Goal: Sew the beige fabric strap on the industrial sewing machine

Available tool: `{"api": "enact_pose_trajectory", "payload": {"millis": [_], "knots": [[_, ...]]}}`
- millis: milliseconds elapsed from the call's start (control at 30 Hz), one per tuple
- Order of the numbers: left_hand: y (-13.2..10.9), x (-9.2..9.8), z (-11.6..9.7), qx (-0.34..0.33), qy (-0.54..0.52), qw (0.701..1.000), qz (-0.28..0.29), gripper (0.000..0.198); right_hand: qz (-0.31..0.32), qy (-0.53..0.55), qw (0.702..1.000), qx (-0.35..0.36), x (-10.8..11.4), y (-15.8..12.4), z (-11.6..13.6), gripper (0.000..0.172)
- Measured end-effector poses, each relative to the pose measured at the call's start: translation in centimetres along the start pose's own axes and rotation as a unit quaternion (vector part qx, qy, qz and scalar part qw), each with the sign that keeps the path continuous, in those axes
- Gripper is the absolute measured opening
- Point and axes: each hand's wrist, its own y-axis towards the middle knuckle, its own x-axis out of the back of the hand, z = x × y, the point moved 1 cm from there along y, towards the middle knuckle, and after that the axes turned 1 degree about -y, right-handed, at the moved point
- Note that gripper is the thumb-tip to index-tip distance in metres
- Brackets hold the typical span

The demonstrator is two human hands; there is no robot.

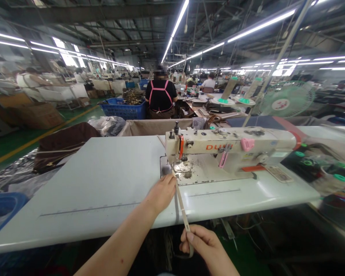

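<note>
Narrow tan strap running taut from under the needle area of the cream industrial sewing machine toward the near edge of the tabletop, then off that edge and down into the lap space. Left hand resting on the tabletop just left of the strap, close to the machine's bed plate, fingers curled with the fingertips pressing at or beside the strap; exact contact hidden by the hand itself, so whether that grip pinches the strap or only steadies it cannot be told. Right hand below the near edge, thumb and forefinger pressed together on the strap, with the strap's slack looping back under the palm. Judging by the layout: strap already fed to the presser foot, a long length on the operator's side apparently yet to pass through, and nothing visible emerging behind the needle, so the stitching looks early or barely begun. Rest of the tabletop's left half bare, with a printed ruler line parallel to the near edge. Beyond the far edge, a brown fabric heap, a blue crate, a green fan, and a seated person in a black top facing away.
</note>
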Motion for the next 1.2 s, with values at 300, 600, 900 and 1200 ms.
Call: {"api": "enact_pose_trajectory", "payload": {"millis": [300, 600, 900, 1200], "knots": [[0.1, 0.5, -0.4, -0.006, 0.028, 0.999, 0.015, 0.020, 0.062, -0.054, 0.996, 0.031, 0.2, -1.2, 0.0, 0.051], [0.0, 0.4, -0.3, -0.005, 0.025, 1.000, 0.018, 0.020, 0.076, -0.066, 0.994, 0.049, 0.4, -1.4, -0.1, 0.049], [-0.1, -0.1, 0.1, -0.019, 0.028, 0.999, 0.021, 0.021, 0.068, -0.100, 0.991, 0.060, 0.6, -1.2, 0.0, 0.051], [0.0, -1.0, 0.4, -0.021, 0.053, 0.998, 0.009, 0.023, 0.099, -0.111, 0.985, 0.089, 1.2, -0.4, -1.9, 0.053]]}}
